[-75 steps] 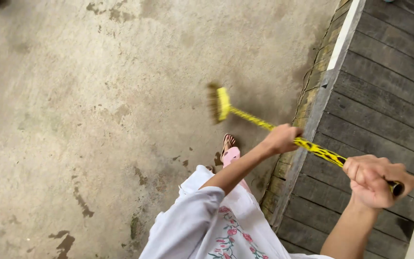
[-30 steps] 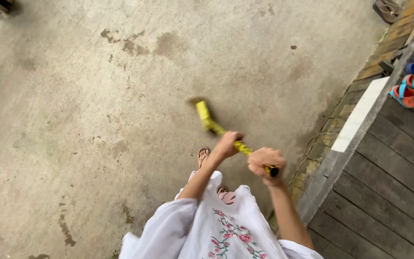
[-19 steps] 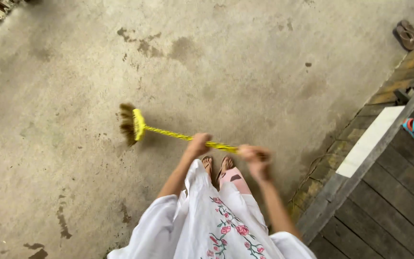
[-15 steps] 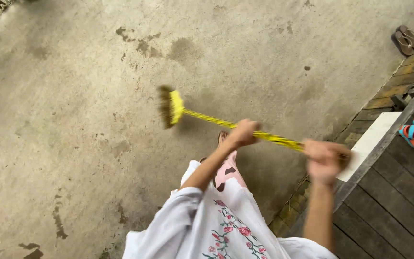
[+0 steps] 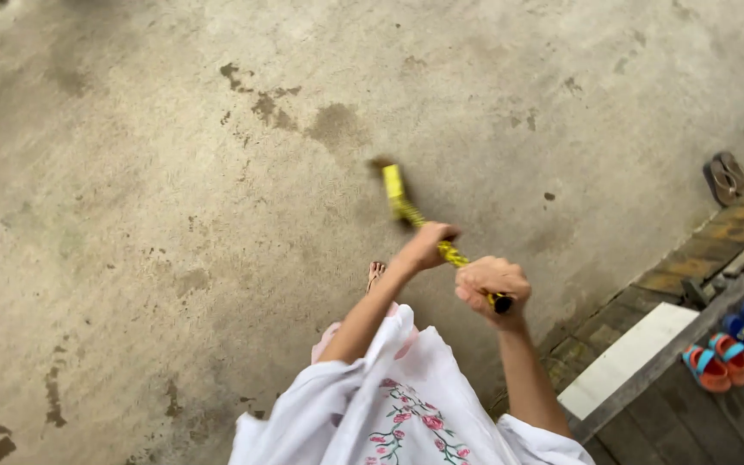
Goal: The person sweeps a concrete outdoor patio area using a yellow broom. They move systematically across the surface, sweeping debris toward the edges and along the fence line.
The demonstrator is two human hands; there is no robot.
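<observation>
Yellow broom (image 5: 406, 209) | head blurred, down on stained concrete floor (image 5: 131, 215) ahead of the person's sandalled foot (image 5: 375, 274) | brown sandal (image 5: 723, 177) far right, orange and blue sandals (image 5: 729, 353) on wooden decking, well apart | left hand (image 5: 428, 245) wrapped round mid-handle | right hand (image 5: 492, 286) fisted on handle end.

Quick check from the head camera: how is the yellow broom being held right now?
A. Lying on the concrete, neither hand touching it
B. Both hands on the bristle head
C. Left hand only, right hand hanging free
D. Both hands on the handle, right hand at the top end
D: the left hand grips the yellow broom partway down its handle, and the right hand is closed around the top end, above the concrete floor.
</observation>
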